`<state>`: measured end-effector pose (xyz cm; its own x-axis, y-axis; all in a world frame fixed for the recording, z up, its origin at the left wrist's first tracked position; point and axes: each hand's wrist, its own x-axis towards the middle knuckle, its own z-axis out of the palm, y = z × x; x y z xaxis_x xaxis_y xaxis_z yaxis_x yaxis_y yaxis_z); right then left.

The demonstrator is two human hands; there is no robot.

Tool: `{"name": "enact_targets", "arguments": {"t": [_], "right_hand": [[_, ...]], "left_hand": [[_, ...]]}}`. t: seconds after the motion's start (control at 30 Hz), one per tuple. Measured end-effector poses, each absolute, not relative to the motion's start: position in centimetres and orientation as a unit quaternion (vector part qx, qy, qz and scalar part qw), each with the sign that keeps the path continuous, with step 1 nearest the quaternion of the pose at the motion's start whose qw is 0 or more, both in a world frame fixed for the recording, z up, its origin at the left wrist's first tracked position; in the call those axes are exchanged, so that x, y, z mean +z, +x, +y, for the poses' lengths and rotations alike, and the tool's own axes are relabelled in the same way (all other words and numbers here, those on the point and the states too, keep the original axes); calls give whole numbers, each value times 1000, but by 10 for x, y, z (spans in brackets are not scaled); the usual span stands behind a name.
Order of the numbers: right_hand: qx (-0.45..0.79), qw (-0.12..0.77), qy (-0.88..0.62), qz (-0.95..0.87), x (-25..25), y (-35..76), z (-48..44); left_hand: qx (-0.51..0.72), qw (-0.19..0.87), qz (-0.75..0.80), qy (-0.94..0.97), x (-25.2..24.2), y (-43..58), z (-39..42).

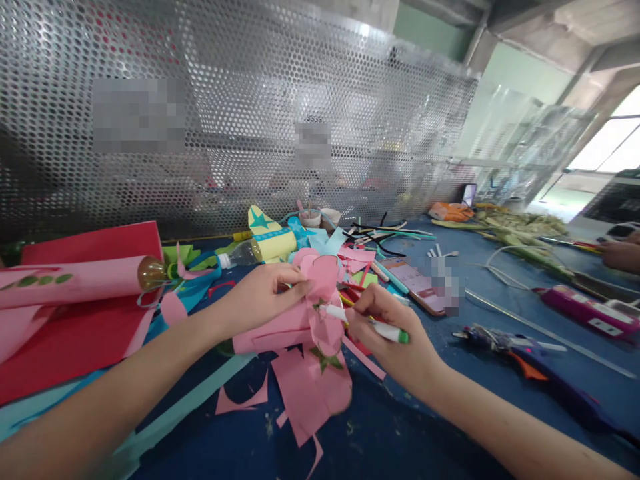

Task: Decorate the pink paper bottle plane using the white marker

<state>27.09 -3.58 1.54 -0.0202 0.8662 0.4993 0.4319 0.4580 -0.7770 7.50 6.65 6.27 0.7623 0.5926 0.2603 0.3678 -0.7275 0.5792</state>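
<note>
Pink paper pieces (280, 331), partly rolled into a tube shape, lie in front of me on the blue table. Pinched in my left hand (273, 290) is the upper edge of a pink paper cutout (325, 280) with rounded lobes. My right hand (387, 323) grips a white marker (383, 328) with a green end, its tip on or close to the cutout near a small green leaf shape (319, 305). A green star-like shape (326, 360) shows on the pink paper below. More cut pink paper (313, 393) lies underneath.
A glue gun (530, 360), a phone (417, 287) and a magenta power strip (590, 310) with cords lie to the right. Decorated bottles (273, 245), red sheets (107, 333) and scraps are on the left. A perforated metal screen (240, 120) stands behind. Another person's hand (620, 255) is far right.
</note>
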Motion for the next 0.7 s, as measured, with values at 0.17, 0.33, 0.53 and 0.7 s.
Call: {"name": "enact_targets", "arguments": {"t": [0.17,0.33,0.53,0.7], "right_hand": [[220,513,-476,-680,15,270,-36],[223,511,-476,-680,14,271,-36],[208,516,-490,-671,14,271,-36],[205,514,-495,-669,15,271,-36]], "left_hand": [[219,249,265,905,62,75,67],[222,249,263,905,62,75,67],[218,257,263,904,63,75,66],[217,251,263,906,63,75,67]]}}
